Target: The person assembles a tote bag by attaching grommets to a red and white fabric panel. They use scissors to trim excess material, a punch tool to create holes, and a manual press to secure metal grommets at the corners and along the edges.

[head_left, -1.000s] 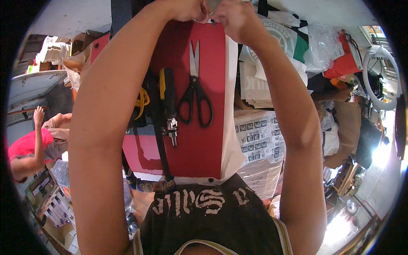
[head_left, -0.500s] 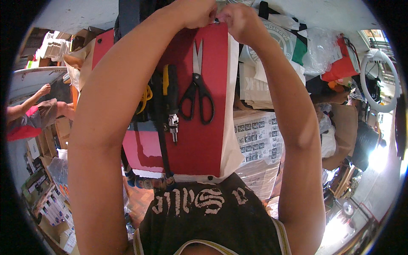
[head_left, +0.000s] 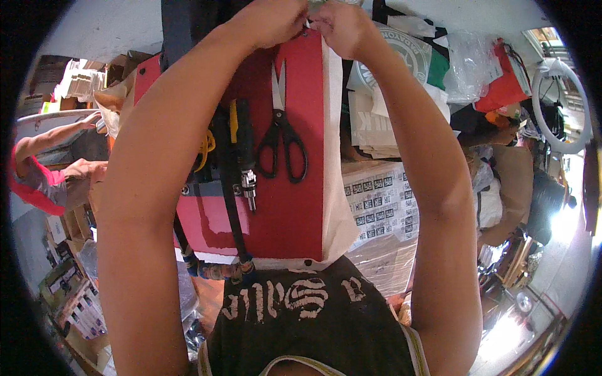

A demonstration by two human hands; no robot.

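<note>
Both arms reach to the far edge of a red board (head_left: pixel 295 219), which lies over off-white canvas (head_left: pixel 338 213). There my left hand (head_left: pixel 273 24) has its fingers closed, and my right hand (head_left: pixel 348 28) pinches right beside it. A tiny whitish bit shows between the fingertips, too small to name. Below them, black-handled scissors (head_left: pixel 282 141) lie on the board, blades slightly apart and pointing away from me. Left of these sits a black and yellow tool with a metal chuck (head_left: pixel 249 188), partly behind a black strap (head_left: pixel 231 188). A yellow loop (head_left: pixel 205 150) peeks out beside my left forearm.
To the right are a stack of printed cloth bags (head_left: pixel 376 131), clear plastic (head_left: pixel 464 69), a red bag (head_left: pixel 505 78) and a wrapped box with printed labels (head_left: pixel 382 200). Another person (head_left: pixel 53 163) is at the far left. A white ring (head_left: pixel 558 113) stands far right.
My hands remain close together at the board's far edge, shifted slightly left in the picture along with the board and tools. The other person's arm at left has risen.
</note>
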